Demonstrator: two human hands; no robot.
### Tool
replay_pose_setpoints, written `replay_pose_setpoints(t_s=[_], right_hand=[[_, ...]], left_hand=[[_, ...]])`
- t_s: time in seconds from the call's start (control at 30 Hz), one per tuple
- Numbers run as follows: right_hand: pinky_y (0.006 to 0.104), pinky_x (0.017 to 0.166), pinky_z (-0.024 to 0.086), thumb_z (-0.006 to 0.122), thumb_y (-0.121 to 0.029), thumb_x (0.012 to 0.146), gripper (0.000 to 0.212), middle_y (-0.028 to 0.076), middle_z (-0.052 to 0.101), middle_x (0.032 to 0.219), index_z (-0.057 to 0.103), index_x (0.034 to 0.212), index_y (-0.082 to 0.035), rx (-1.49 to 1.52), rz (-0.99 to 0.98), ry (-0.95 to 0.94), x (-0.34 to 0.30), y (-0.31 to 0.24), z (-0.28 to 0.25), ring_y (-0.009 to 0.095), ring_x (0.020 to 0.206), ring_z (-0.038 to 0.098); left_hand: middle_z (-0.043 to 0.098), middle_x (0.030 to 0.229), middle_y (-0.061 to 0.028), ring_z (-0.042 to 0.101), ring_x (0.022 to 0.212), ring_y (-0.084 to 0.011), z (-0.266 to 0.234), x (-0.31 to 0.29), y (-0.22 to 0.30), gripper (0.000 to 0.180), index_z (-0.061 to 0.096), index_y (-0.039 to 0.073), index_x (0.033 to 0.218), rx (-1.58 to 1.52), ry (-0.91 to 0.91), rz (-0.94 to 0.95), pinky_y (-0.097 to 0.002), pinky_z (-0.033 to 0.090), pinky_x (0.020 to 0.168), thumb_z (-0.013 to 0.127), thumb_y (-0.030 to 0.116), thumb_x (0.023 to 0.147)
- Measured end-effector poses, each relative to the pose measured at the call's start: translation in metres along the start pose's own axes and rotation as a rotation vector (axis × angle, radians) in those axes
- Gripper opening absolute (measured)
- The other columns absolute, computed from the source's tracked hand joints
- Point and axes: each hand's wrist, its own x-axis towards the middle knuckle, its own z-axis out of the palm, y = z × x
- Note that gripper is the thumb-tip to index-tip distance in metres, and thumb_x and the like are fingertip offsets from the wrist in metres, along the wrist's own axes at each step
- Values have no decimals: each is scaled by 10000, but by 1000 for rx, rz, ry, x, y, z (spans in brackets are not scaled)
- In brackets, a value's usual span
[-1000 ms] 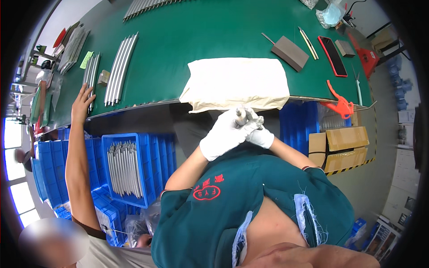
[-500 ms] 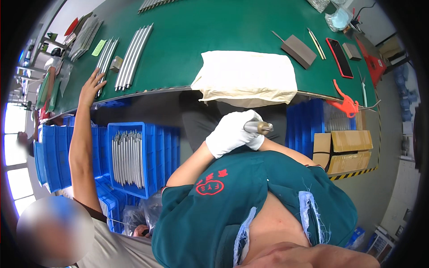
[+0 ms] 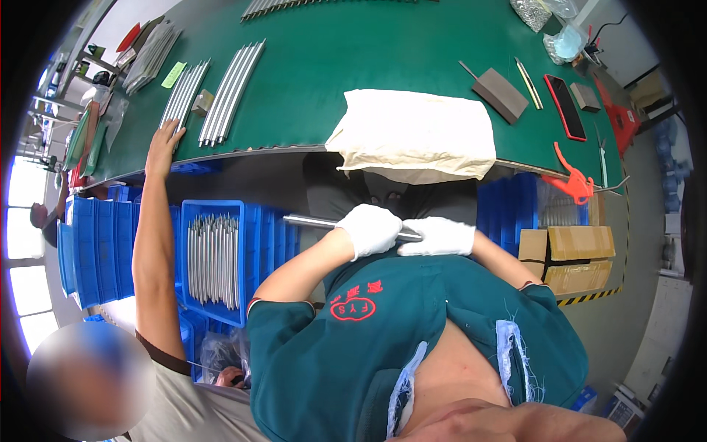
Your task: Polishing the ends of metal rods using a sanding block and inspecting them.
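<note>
Close to my chest, a silvery metal rod (image 3: 309, 221) lies nearly level, its long end sticking out to the left. My left hand (image 3: 370, 230), in a white glove, is closed round its middle. My right hand (image 3: 440, 236), gloved the same, has its fingers curled at the rod's right end, which shows between the two hands. Ahead of them, a cream cloth (image 3: 416, 136) is draped over the front edge of the green table (image 3: 317, 55).
A co-worker's hand (image 3: 163, 144) rests on rods (image 3: 185, 92) at the left; more rods (image 3: 234, 92) lie beside them. A blue crate (image 3: 212, 313) of rods stands below. At the right are a grey-brown block (image 3: 501, 94), a phone (image 3: 565, 107), a red air gun (image 3: 574, 184) and cardboard boxes (image 3: 582, 243).
The rod has swung from pointing up toward the view to lying sideways. My hands, earlier overlapping, are now side by side, the right one farther right.
</note>
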Motion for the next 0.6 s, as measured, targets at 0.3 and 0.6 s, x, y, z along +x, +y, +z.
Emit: replay_pose_setpoints(t_s=[0.3, 0.6], right_hand=[[309, 632, 450, 654, -400, 750, 383, 112, 626, 741, 610, 850, -33, 227, 132, 280, -8, 28, 35, 210, 696, 605], [229, 541, 406, 670, -199, 790, 196, 2, 552, 661, 573, 816, -31, 707, 139, 507, -8, 23, 47, 68, 588, 494]], left_hand=[[569, 635, -78, 591, 628, -260, -44, -41, -8, 257, 590, 100, 749, 75, 472, 90, -356, 458, 584, 631, 352, 725], [639, 700, -87, 602, 598, -185, -29, -15, -21, 309, 585, 18, 923, -315, 1010, 92, -277, 470, 576, 387, 254, 943]])
